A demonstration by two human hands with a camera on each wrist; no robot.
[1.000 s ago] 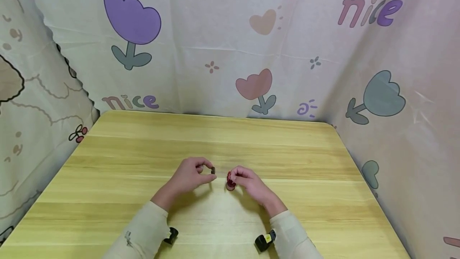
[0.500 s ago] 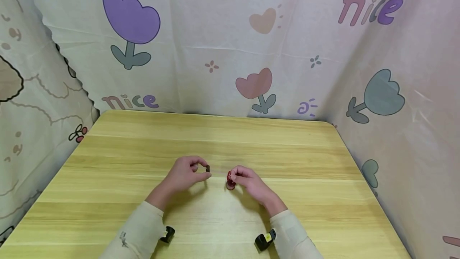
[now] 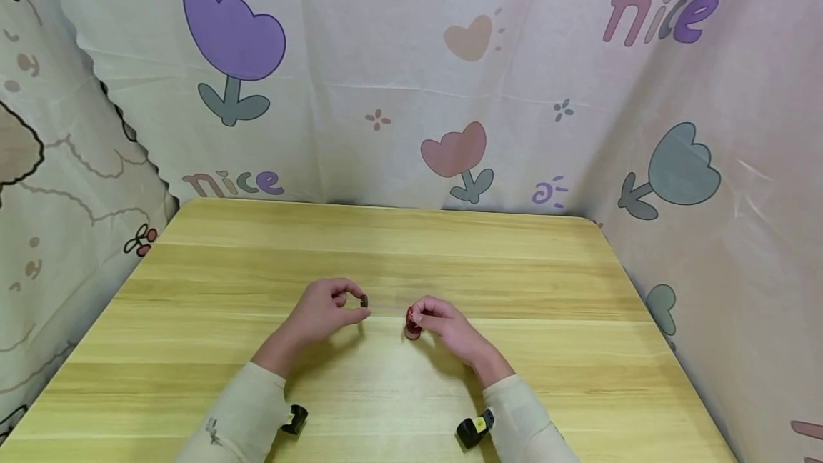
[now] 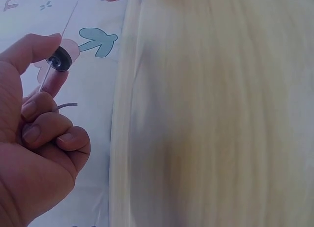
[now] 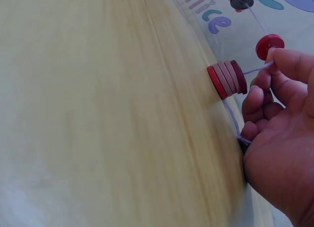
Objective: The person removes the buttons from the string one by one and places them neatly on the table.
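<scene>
My left hand (image 3: 321, 311) pinches a dark round button (image 4: 60, 59) between thumb and index finger. A thin pale string (image 4: 71, 20) passes through it, and a short end pokes out by the curled fingers. On the right, my right hand (image 3: 446, 327) pinches the string beside a red button (image 5: 270, 46). A stack of red and pink buttons (image 5: 227, 79) hangs on the string just below those fingertips. More string trails from the stack towards the palm. The string spans the gap between both hands, above the table.
Both hands are over a wooden table (image 3: 398, 249). A patterned curtain (image 3: 360, 41) stands behind it and along the sides. Black wrist cameras (image 3: 474, 431) sit at both cuffs.
My left hand has moved left with the dark button, widening the gap between the hands. The right hand and its buttons have stayed in place.
</scene>
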